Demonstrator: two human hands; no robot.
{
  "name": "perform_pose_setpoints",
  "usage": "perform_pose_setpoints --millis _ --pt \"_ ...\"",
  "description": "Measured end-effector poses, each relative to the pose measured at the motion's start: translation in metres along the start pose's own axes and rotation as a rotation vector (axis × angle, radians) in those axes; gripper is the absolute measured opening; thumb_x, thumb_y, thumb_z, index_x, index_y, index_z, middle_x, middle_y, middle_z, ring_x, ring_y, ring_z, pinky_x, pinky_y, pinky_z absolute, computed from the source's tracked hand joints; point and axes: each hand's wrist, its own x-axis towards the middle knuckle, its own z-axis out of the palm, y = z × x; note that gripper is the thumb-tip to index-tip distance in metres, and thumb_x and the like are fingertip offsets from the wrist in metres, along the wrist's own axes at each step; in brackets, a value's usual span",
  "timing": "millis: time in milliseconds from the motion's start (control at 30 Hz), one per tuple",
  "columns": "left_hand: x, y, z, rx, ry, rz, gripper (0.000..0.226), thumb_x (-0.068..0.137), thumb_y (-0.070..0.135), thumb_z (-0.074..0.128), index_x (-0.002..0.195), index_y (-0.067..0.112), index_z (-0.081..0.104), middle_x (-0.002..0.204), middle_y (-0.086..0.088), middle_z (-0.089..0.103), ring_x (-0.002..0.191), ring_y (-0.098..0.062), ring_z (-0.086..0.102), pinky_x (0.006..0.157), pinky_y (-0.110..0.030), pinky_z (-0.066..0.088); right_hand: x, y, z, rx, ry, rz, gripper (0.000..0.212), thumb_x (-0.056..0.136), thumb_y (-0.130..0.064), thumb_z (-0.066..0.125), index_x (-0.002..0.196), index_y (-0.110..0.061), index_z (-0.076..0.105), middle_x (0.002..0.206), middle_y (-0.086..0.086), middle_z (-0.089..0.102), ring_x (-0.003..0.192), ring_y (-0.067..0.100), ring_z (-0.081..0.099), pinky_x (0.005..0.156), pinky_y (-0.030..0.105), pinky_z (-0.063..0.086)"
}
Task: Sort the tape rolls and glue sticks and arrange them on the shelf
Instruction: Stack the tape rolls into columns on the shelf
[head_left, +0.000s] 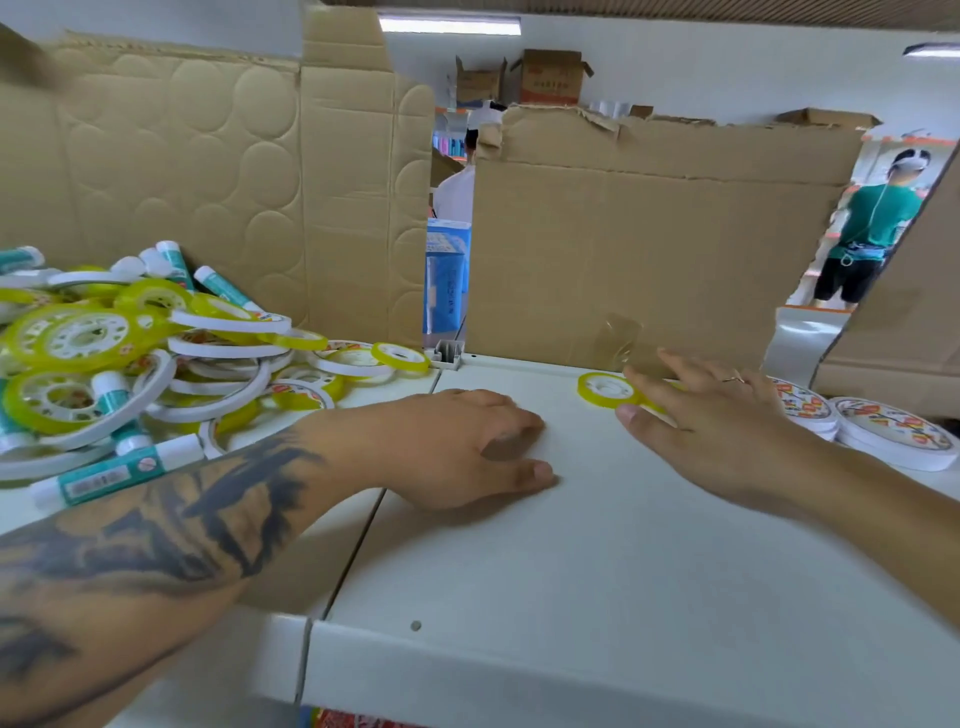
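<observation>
Yellow tape roll (607, 389) lies flat on the shelf (571, 545), touching our right hand (711, 415), whose straight fingers press it; our left hand (467, 441), loosely curled and empty, rests farther away.

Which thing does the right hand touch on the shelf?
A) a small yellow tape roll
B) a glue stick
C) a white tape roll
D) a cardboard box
A: the right hand lies with straight fingers on the small yellow tape roll; the white tape rolls lie apart from it.
</observation>
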Motion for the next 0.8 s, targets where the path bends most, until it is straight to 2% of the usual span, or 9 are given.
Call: perform_pose_setpoints --millis 67,133,233,300,433,567,633,700,800 --pt "-0.005 -0.003 -0.006 0.028 0.035 -0.048 0.067 0.090 0.083 0.033 0.139 0.039 0.048 0.147 0.010 0.048 0.133 -0.018 0.047 0.112 -0.040 0.039 -0.004 -0.005 -0.003 -0.009 0.043 -0.060 0.079 0.084 -0.078 0.000 0.156 -0.049 0.019 0.169 -0.009 0.007 0.155 0.016 0.002 0.122 0.048 0.003" --pt "-0.014 -0.009 -0.015 0.114 0.080 -0.127 0.064 0.088 0.083 0.036 0.121 0.031 0.056 0.133 0.007 0.059 0.116 -0.021 0.057 0.101 -0.040 0.047 -0.009 -0.011 -0.006 -0.013 0.040 -0.135 0.074 0.087 -0.078 0.004 0.153 -0.050 0.022 0.168 -0.013 0.010 0.154 0.013 0.004 0.121 0.046 0.002" --pt "-0.033 -0.019 -0.028 0.237 0.189 -0.223 0.059 0.088 0.077 0.047 0.132 0.038 0.053 0.134 0.010 0.059 0.122 -0.021 0.056 0.100 -0.039 0.047 -0.013 -0.020 -0.010 -0.009 -0.012 -0.241 0.072 0.087 -0.079 0.007 0.149 -0.050 0.028 0.165 -0.021 0.012 0.152 0.008 0.007 0.121 0.046 0.001" --pt "-0.049 -0.032 -0.034 0.211 0.237 -0.291 0.060 0.086 0.075 0.054 0.137 0.044 0.051 0.136 0.013 0.059 0.125 -0.020 0.056 0.101 -0.038 0.047 -0.014 -0.028 -0.014 -0.008 -0.038 -0.291 0.066 0.089 -0.077 0.012 0.144 -0.050 0.036 0.164 -0.021 0.017 0.151 0.007 0.012 0.122 0.045 0.002" --pt "-0.079 -0.065 -0.042 0.243 0.163 -0.444 0.068 0.079 0.071 0.063 0.141 0.047 0.047 0.135 0.013 0.059 0.124 -0.020 0.056 0.102 -0.035 0.046 -0.015 -0.056 -0.019 0.021 -0.050 -0.395 0.050 0.097 -0.069 0.026 0.136 -0.045 0.046 0.161 -0.018 0.025 0.150 0.006 0.017 0.118 0.038 0.006" --pt "-0.097 -0.073 -0.041 0.213 0.147 -0.457 0.055 0.066 0.075 0.060 0.116 0.050 0.058 0.111 0.024 0.063 0.107 -0.014 0.061 0.091 -0.031 0.051 -0.020 -0.082 -0.020 0.068 -0.007 -0.498 0.038 0.103 -0.057 0.033 0.127 -0.037 0.054 0.156 -0.018 0.034 0.144 0.006 0.025 0.116 0.036 0.012" --pt "-0.098 -0.072 -0.036 0.234 0.194 -0.457 0.055 0.061 0.076 0.052 0.104 0.042 0.060 0.097 0.019 0.063 0.096 -0.015 0.061 0.081 -0.031 0.049 -0.023 -0.088 -0.021 0.094 -0.006 -0.535 0.038 0.102 -0.059 0.034 0.128 -0.040 0.054 0.154 -0.020 0.034 0.143 0.004 0.025 0.116 0.036 0.013" --pt "-0.099 -0.064 -0.033 0.276 0.223 -0.484 0.046 0.066 0.070 0.053 0.094 0.035 0.062 0.086 0.014 0.060 0.089 -0.019 0.060 0.074 -0.030 0.044 -0.027 -0.091 -0.021 0.127 0.000 -0.569 0.037 0.101 -0.060 0.036 0.128 -0.041 0.054 0.153 -0.021 0.035 0.141 0.003 0.025 0.117 0.035 0.013" --pt "-0.099 -0.057 -0.028 0.341 0.266 -0.483 0.032 0.076 0.058 0.061 0.086 0.029 0.066 0.085 0.009 0.065 0.087 -0.021 0.063 0.078 -0.031 0.048 -0.032 -0.090 -0.021 0.184 0.047 -0.628 0.037 0.101 -0.059 0.039 0.129 -0.043 0.056 0.149 -0.024 0.038 0.139 -0.001 0.027 0.114 0.030 0.013"
